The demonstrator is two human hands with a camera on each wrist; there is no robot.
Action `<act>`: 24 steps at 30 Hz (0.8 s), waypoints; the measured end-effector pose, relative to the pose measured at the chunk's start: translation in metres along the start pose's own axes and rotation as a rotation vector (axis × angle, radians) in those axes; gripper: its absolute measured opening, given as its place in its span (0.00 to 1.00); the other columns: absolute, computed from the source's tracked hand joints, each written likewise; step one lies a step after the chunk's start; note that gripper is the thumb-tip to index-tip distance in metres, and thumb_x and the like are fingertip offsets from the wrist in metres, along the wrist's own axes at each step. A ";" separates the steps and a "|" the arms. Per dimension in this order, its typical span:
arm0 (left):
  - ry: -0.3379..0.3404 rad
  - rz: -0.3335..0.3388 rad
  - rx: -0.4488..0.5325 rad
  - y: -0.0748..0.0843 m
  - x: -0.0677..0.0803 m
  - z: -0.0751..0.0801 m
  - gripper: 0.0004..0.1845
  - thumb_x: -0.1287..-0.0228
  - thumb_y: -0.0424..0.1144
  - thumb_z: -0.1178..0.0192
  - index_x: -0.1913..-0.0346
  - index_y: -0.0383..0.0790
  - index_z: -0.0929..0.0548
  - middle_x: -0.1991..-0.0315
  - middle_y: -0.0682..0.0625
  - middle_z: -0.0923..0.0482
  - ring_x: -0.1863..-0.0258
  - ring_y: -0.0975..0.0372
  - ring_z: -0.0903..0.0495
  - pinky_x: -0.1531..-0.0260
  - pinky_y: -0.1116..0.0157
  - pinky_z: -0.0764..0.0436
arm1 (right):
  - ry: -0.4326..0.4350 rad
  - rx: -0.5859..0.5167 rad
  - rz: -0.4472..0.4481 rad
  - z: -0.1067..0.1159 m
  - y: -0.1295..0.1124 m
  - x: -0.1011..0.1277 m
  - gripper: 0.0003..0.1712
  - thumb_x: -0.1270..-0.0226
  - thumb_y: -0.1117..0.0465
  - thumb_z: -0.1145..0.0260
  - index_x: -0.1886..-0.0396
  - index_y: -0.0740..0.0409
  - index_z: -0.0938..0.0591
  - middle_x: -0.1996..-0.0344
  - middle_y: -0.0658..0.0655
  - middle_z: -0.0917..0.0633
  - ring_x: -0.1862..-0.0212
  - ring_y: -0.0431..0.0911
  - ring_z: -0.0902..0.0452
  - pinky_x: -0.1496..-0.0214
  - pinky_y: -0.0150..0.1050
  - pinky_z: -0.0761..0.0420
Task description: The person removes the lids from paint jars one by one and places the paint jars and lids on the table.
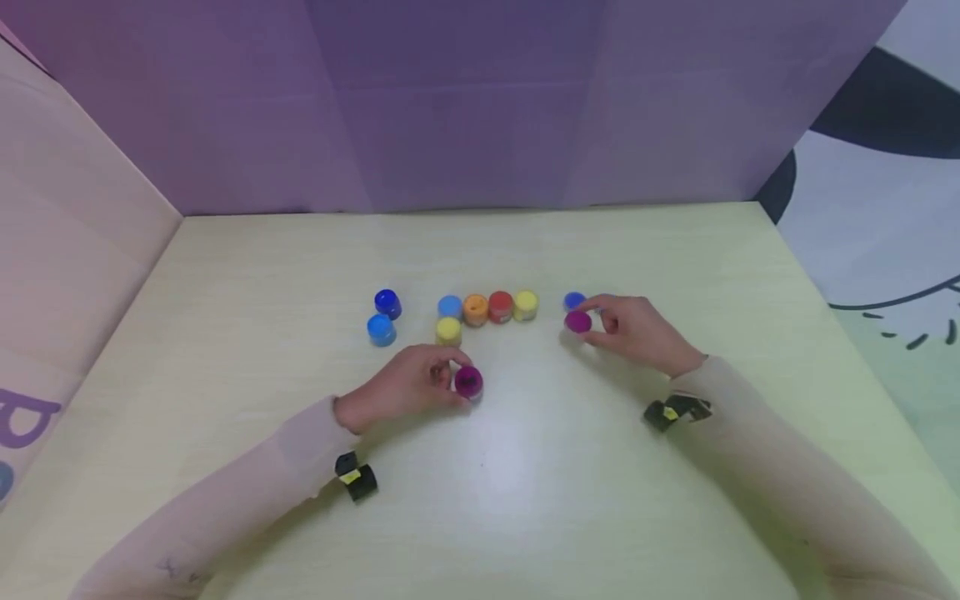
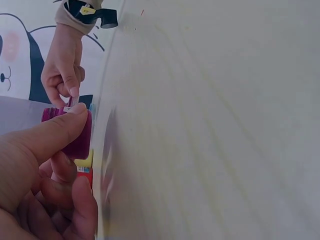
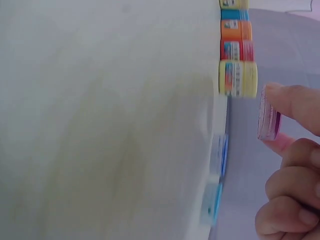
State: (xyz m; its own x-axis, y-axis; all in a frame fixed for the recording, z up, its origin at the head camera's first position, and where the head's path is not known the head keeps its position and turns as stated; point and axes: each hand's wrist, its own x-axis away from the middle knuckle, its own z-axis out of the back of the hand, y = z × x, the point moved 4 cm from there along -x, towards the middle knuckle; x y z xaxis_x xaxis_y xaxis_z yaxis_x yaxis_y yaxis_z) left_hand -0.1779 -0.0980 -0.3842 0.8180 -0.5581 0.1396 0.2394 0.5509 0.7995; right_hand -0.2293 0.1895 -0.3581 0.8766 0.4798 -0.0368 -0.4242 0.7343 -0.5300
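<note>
In the head view, just below the middle of the frame, the left hand (image 1: 405, 385) rests on the pale desk (image 1: 225, 333) with its fingers (image 1: 442, 367) curled round a small magenta jar (image 1: 468, 381), which stands open-topped on the desk at the hand's right edge. The left wrist view shows the thumb (image 2: 55, 132) pressed across the jar's side, with the other fingers folded beneath it. To the right of centre, the right hand (image 1: 637, 332) pinches a magenta lid (image 1: 577, 322) between thumb and forefinger, holding it just above the desk; the right wrist view shows the lid (image 3: 269, 120) edge-on, clamped between a fingertip (image 3: 295, 100) and the thumb, clear of the desk surface. Jar and lid are well apart, with bare desk between them. Directly behind the lid in the head view sits a dark blue jar (image 1: 573, 301), partly hidden by the fingers. Along the middle of the frame runs a row of capped jars: a light blue jar (image 1: 450, 307), an orange jar (image 1: 476, 309), a red jar (image 1: 500, 306) and a yellow jar (image 1: 525, 305), touching side by side, with a second yellow jar (image 1: 448, 331) just in front of the light blue one. Left of centre stand two more blue jars (image 1: 384, 315), close together. Purple panels (image 1: 480, 100) wall the desk behind.
</note>
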 end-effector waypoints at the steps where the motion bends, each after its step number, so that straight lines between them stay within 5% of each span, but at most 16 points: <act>1: 0.003 0.001 -0.004 -0.001 0.000 0.000 0.21 0.51 0.39 0.28 0.51 0.46 0.19 0.76 0.53 0.26 0.75 0.62 0.28 0.73 0.68 0.28 | 0.006 0.008 -0.008 0.002 0.003 0.001 0.21 0.43 0.63 0.29 0.50 0.64 0.20 0.85 0.49 0.33 0.80 0.41 0.40 0.77 0.32 0.38; 9: 0.022 0.029 0.005 -0.002 0.004 0.004 0.22 0.50 0.39 0.28 0.50 0.45 0.19 0.76 0.53 0.26 0.75 0.61 0.28 0.72 0.68 0.28 | 0.046 0.067 -0.077 0.021 0.022 0.005 0.18 0.41 0.62 0.31 0.52 0.64 0.20 0.86 0.50 0.33 0.81 0.42 0.40 0.78 0.34 0.39; 24: 0.041 0.067 0.007 -0.008 0.013 0.013 0.26 0.48 0.39 0.29 0.45 0.42 0.22 0.76 0.52 0.26 0.74 0.61 0.29 0.72 0.67 0.27 | -0.038 0.072 -0.286 0.035 0.057 0.008 0.21 0.38 0.59 0.35 0.48 0.66 0.23 0.82 0.54 0.31 0.77 0.46 0.38 0.72 0.39 0.38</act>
State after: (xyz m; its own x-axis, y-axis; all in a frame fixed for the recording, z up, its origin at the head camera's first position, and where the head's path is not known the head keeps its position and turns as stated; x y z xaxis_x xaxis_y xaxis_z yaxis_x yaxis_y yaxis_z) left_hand -0.1764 -0.1179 -0.3816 0.8526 -0.4942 0.1697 0.1794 0.5819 0.7932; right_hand -0.2542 0.2524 -0.3590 0.9544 0.2650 0.1376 -0.1773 0.8736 -0.4531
